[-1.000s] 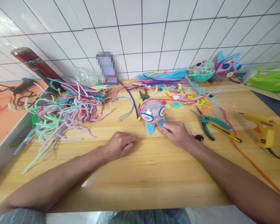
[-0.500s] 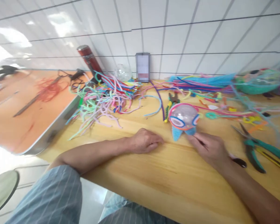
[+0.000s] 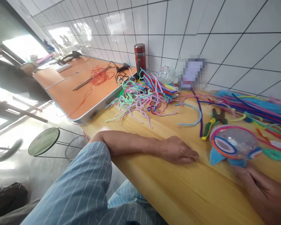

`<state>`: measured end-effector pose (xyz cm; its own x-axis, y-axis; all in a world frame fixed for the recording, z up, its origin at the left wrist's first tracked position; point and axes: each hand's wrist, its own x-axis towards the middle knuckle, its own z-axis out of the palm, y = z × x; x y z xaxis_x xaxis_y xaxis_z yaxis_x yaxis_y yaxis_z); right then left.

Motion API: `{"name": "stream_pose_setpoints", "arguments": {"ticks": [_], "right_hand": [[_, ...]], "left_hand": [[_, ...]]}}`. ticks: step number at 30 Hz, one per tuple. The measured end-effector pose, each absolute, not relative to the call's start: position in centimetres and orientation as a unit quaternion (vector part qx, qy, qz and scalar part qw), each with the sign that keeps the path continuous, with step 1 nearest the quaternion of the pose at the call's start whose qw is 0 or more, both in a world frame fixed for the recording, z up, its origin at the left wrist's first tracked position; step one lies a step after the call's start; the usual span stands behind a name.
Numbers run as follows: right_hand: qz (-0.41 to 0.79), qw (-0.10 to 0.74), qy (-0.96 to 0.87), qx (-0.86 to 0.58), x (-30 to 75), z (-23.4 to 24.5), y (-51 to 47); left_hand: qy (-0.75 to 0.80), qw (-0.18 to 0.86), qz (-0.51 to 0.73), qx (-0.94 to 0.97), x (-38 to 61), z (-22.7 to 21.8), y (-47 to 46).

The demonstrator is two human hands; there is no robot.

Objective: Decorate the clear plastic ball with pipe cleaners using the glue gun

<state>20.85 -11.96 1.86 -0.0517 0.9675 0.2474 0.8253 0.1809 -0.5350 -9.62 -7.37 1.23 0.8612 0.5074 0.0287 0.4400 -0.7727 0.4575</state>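
Observation:
My right hand (image 3: 263, 187) pinches a blue fuzzy part under a clear plastic ball (image 3: 240, 140). Pink and orange pipe cleaner rims the ball, and blue-and-white oval rings sit on its front. Two blue fuzzy pieces (image 3: 216, 157) hang below it, over the wooden table (image 3: 184, 184). To the left, my left hand (image 3: 179, 150) rests on the tabletop with its fingers curled closed, nothing visible in them. Just behind the ball lie pliers with yellow-green handles (image 3: 209, 128). A purple pipe cleaner (image 3: 198, 112) lies beside them.
A tangled heap of pipe cleaners (image 3: 140, 100) lies before a red thermos (image 3: 140, 61) and another clear ball (image 3: 166, 74). A phone-like device (image 3: 192, 74) leans on the tiled wall. An orange table (image 3: 84, 93) adjoins at left, near a round stool (image 3: 44, 141). Another person's dark sleeve (image 3: 16, 75) shows far left.
The view has swung left, so both hands, the ball and the table items appear farther right. My right hand keeps hold of the ball's blue part; my left hand stays closed on the tabletop.

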Motion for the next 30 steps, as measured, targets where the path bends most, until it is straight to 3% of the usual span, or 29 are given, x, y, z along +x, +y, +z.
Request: {"name": "stream_pose_setpoints", "arguments": {"ticks": [7,15,23,30], "right_hand": [[0.129,0.253,-0.722,-0.631,21.6,1.4,-11.5],[0.127,0.277,-0.724,-0.618,20.9,2.4,-11.7],[0.109,0.301,-0.729,-0.606,20.7,2.3,-12.1],[0.116,0.296,-0.780,-0.539,21.8,1.8,-11.7]], "left_hand": [[0.270,0.237,0.026,0.933,-9.6,2.7,-7.6],[0.275,0.237,0.028,0.931,-9.5,2.6,-7.6],[0.311,0.317,0.076,0.893,-9.8,4.0,-7.0],[0.500,0.186,0.101,0.840,-14.3,9.1,-2.1]]}}
